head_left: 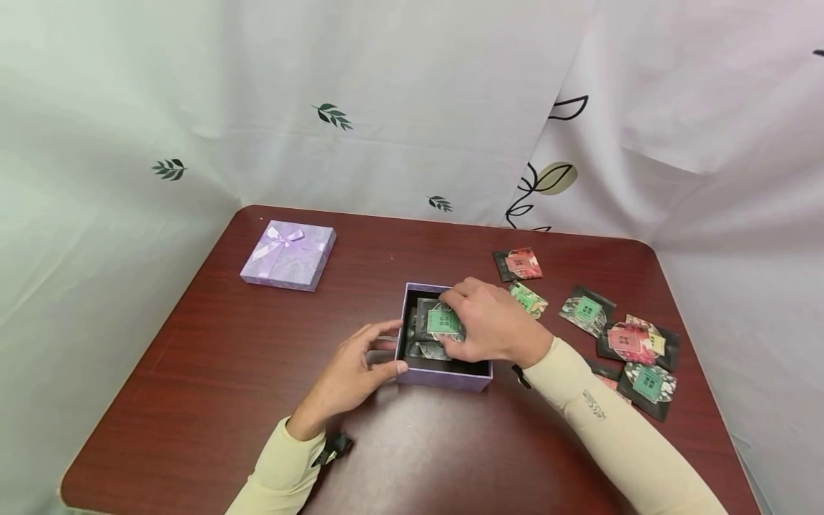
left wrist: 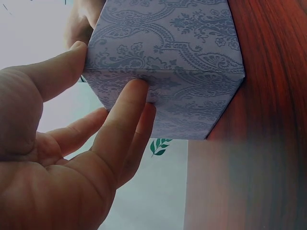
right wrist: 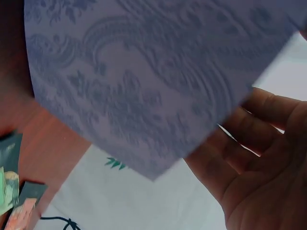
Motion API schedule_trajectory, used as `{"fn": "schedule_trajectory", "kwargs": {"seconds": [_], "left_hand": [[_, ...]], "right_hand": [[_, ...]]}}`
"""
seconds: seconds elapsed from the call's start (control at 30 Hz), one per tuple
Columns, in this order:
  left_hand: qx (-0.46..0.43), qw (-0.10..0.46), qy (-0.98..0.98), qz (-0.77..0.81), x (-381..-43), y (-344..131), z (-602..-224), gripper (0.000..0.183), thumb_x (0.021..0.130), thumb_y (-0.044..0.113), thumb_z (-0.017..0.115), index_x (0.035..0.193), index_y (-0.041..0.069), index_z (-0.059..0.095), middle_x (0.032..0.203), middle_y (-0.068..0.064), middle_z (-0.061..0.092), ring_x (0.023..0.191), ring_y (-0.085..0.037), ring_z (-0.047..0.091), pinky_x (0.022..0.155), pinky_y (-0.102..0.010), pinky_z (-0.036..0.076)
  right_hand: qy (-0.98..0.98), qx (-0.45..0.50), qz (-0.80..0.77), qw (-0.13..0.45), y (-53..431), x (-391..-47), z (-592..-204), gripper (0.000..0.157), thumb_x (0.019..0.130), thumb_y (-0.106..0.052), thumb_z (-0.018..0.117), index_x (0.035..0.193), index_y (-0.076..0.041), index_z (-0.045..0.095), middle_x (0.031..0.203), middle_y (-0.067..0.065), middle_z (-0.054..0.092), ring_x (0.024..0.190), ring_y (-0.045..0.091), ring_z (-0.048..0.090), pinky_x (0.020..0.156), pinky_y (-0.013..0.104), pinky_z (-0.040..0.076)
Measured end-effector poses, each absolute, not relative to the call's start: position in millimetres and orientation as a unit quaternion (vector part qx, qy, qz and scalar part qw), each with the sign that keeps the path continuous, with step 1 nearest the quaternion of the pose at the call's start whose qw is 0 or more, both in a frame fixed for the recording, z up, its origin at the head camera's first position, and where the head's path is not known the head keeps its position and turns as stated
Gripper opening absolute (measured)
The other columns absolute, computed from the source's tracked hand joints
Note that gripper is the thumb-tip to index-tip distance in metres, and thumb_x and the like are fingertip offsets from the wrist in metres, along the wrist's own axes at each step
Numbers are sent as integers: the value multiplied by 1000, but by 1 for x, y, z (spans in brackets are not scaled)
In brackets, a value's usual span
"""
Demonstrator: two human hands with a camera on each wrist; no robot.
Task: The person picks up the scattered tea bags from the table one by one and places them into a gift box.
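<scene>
A purple patterned gift box (head_left: 444,379) stands lidless on the table, with dark packets inside it. My right hand (head_left: 492,322) reaches over its right wall and grips a black packet with a green label (head_left: 443,322) between thumb and fingers, above another packet in the box. The left hand (head_left: 354,365) is at the box's left side. In the left wrist view, fairly straight fingers (left wrist: 122,115) touch the patterned wall (left wrist: 163,38), and the thumb lies near its upper edge. The box wall (right wrist: 129,96) hides the right fingertips in the right wrist view.
A lilac lid with a ribbon bow (head_left: 290,254) lies at the back left. Right of the box are several flat packets: a red-labelled one (head_left: 518,264), a light green one (head_left: 528,299), and green-labelled ones (head_left: 587,310), some overlapping. White curtains (head_left: 386,164) surround the table.
</scene>
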State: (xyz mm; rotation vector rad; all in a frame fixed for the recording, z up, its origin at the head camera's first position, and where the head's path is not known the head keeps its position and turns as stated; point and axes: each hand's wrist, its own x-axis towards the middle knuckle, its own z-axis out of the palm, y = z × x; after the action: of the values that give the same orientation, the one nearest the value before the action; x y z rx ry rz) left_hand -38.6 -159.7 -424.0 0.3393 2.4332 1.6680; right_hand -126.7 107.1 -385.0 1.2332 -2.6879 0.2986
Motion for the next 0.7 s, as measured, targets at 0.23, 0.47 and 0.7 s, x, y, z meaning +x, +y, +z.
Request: {"fn": "schedule_trajectory", "kwargs": {"seconds": [0.23,0.47,0.7], "left_hand": [[113,89,818,556,-39,-160,-424,68,91,17,85,152,13,56,138,-13,64,125,-35,69,92,-31,63],[117,86,821,553,-39,-159,-424,67,91,18,85,152,13,56,139,-12,64,123,-34,69,91,-31,63],[117,87,820,554,-38,-160,-423,68,92,16,85,152,10,55,139,-15,63,124,-35,69,91,-31,63]], "right_hand": [[-902,411,97,86,95,-127,-397,58,77,-52,77,117,-9,73,107,3,73,97,20,67,73,38,61],[-905,409,88,71,86,-128,-405,53,77,-50,77,110,-9,73,100,2,73,96,21,68,74,39,62],[-906,414,69,57,77,-130,-412,44,79,-48,78,101,-10,71,91,2,70,87,22,68,72,40,60]]}}
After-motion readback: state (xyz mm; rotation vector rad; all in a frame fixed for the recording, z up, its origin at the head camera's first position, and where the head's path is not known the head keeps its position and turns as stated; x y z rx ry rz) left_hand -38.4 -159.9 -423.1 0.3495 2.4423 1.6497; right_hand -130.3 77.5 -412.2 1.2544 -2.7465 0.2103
